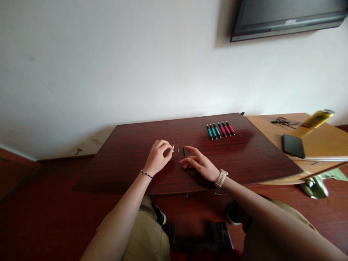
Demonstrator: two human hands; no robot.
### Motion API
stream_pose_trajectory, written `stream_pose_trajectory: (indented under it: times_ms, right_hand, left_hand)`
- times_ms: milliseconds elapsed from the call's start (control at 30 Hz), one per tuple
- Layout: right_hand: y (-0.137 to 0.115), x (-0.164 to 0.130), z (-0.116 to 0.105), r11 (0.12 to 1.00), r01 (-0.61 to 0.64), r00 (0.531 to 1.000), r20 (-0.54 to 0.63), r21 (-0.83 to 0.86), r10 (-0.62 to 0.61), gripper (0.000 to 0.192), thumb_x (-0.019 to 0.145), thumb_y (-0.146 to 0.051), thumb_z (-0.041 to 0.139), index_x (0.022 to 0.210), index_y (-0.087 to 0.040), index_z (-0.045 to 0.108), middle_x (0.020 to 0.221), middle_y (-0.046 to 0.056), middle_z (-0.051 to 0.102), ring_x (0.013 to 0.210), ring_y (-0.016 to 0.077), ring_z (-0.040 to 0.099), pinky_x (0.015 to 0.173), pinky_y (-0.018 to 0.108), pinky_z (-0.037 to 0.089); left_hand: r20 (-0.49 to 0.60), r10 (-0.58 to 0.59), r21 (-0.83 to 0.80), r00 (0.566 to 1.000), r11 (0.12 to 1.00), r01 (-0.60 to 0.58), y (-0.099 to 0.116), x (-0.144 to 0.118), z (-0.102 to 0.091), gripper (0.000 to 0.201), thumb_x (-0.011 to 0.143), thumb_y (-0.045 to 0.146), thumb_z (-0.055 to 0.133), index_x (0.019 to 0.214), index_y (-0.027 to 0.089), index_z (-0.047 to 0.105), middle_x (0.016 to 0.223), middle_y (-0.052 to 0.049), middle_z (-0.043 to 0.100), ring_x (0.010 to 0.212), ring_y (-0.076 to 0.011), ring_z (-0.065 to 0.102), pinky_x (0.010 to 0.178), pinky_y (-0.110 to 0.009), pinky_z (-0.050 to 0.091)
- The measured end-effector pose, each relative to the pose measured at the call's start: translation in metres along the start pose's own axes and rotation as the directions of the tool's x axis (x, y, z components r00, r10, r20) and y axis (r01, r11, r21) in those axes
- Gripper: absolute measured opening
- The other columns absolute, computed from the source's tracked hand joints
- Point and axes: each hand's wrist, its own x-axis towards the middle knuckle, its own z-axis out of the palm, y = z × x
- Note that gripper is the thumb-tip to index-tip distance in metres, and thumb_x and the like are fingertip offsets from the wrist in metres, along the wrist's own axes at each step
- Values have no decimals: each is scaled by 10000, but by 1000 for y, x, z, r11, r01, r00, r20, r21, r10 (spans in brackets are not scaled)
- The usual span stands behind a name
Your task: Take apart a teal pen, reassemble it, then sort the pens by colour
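Note:
My left hand [161, 155] is closed in a pinch on a thin whitish rod [173, 147], whose tip points up past the fingertips. To its right, a small silvery piece [178, 150], too small to name, lies on the dark red-brown table [130, 145]. Beside that is a short black tube [184, 151], which looks like part of a pen. My right hand [199, 163] hovers low over the table, fingers apart and holding nothing; its index fingertip is close to the black tube, and I cannot tell whether they touch. Another tiny dark piece [189, 151] lies by that finger.
Three blue pens [214, 132] and three pink pens [226, 129] lie in a row at the back right. On the lighter wooden desk [331, 139] to the right are a black phone [293, 145], a coiled cable [284, 122] and a yellow can [317, 119]. A television [288, 18] hangs above.

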Motion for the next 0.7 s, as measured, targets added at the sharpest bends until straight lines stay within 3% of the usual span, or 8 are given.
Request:
stream_pose_trajectory:
  times_ms: [233, 700]
  right_hand:
    - [-3, -2, -7, 999, -12, 999, -35, -39, 11, 570, 1048, -453, 533, 1548, -250, 348, 1125, 93, 787, 898, 198, 750, 883, 396, 583]
    - [-4, -5, -12, 998, -11, 999, -51, -62, 8, 587, 1033, -445, 564, 1547, -245, 364, 1082, 86, 790, 878, 197, 746, 918, 411, 583]
  left_hand:
    - [14, -24, 181, 1000, 983, 21, -46, 0, 5, 106, 920, 139, 621, 865, 219, 660, 1104, -66, 665, 1069, -255, 571, 996, -437, 473]
    - [86, -16, 220, 996, 976, -4, -57, -2, 19, 94, 890, 147, 658, 914, 228, 699, 1169, -80, 669, 1119, -277, 569, 1001, -467, 489]
